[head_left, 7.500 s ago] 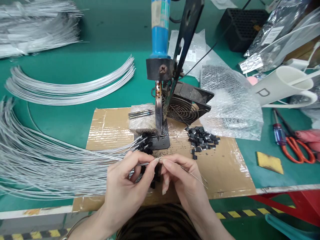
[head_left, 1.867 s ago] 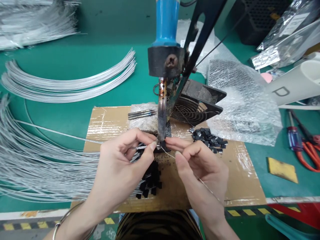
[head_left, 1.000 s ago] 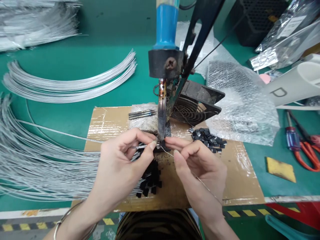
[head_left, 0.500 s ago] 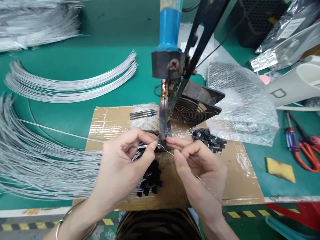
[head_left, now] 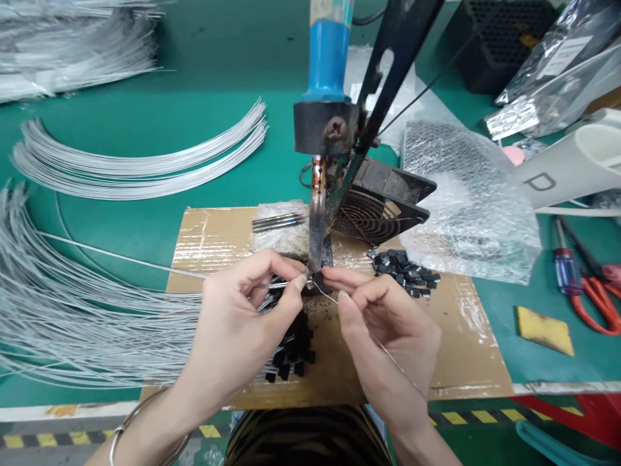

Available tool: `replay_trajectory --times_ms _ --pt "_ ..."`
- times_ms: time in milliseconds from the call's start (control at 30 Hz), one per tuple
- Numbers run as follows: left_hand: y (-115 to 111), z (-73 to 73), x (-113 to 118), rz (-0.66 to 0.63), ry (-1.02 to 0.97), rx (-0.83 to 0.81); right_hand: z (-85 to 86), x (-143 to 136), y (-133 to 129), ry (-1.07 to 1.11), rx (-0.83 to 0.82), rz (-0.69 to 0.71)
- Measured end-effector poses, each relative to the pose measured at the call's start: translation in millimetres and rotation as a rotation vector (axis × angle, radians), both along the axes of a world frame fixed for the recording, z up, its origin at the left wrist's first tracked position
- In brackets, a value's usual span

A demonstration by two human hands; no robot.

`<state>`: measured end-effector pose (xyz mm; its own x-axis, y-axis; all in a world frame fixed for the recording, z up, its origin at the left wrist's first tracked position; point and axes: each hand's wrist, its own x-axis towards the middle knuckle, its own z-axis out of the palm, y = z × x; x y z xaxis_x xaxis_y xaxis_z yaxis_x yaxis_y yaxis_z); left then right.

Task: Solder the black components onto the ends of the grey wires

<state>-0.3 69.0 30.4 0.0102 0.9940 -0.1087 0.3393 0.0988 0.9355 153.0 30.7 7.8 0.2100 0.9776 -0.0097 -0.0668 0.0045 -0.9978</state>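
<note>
Under the tip of a soldering iron (head_left: 317, 226) fixed upright in a black stand arm, both my hands meet. My left hand (head_left: 242, 310) pinches the end of a thin grey cable (head_left: 121, 254) that trails off to the left. My right hand (head_left: 388, 330) is closed on a thin strand of solder wire (head_left: 328, 296), whose front end reaches the iron's tip; its tail runs down across the palm. The joint at the tip is too small to make out. Beneath my left hand lie small black connector pieces (head_left: 294, 349) on the ends of many grey cables (head_left: 97, 330).
Cardboard (head_left: 466, 336) covers the work spot. Loose black pieces (head_left: 405, 272) lie right, by a fan (head_left: 383, 207). Metal tips (head_left: 276, 222) sit behind my left hand. Further right are bubble wrap (head_left: 470, 194), a yellow sponge (head_left: 544, 330) and scissors (head_left: 596, 304). Cable bundles (head_left: 145, 175) lie left.
My left hand has shifted very slightly to the right with the cable. My right hand stays almost still, with the solder wire at the iron's tip.
</note>
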Motion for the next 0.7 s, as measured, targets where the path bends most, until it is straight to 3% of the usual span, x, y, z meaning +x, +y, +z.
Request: replay_trajectory --times_ms 700 --pt "-2.7 1.8 -0.2 0.003 -0.021 0.004 -0.1 -1.2 -1.2 -0.052 0.018 -0.005"
